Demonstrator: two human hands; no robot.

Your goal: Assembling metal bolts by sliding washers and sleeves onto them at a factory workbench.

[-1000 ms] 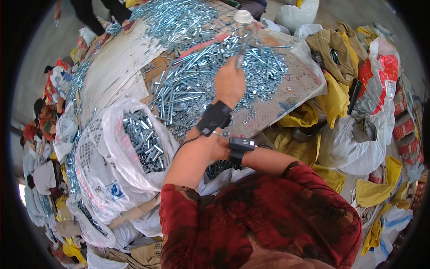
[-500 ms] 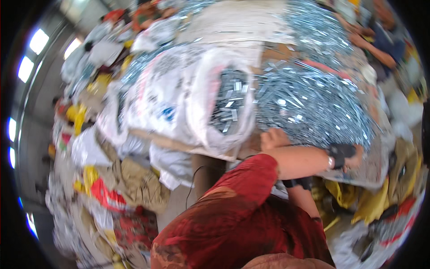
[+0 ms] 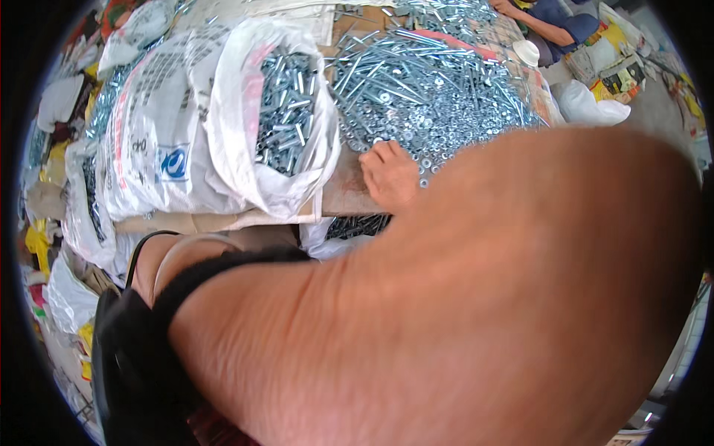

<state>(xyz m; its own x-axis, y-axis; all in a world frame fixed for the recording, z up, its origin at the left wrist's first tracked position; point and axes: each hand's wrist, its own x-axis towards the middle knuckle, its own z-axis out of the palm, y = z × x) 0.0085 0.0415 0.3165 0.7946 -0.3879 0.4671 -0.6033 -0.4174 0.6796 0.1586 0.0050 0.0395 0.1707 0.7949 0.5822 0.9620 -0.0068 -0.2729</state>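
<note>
My left hand (image 3: 476, 290), close and blurred, fills the lower right of the view. A black band (image 3: 223, 269) goes round its wrist, and its fingers do not show. Beyond it, my right hand (image 3: 391, 177) rests at the near edge of a pile of metal rods, nuts and washers (image 3: 439, 93). Its fingers are bent together; what they hold, if anything, is hidden, and its forearm lies behind my left hand. Left of it, an open white woven sack (image 3: 171, 111) lies on its side, its mouth full of short metal rods (image 3: 286, 111).
The worktable's bare brown edge (image 3: 353, 186) runs beneath the pile. Dark rods (image 3: 357, 226) show below the edge. Another person's arm (image 3: 543, 28) reaches in at the far right, beside a white plastic bag (image 3: 587, 102). More sacks and bags crowd the left side.
My left hand has risen from the pile's right edge to close in front of the view. My right hand remains at the near edge of the pile. The view has shifted closer to the table.
</note>
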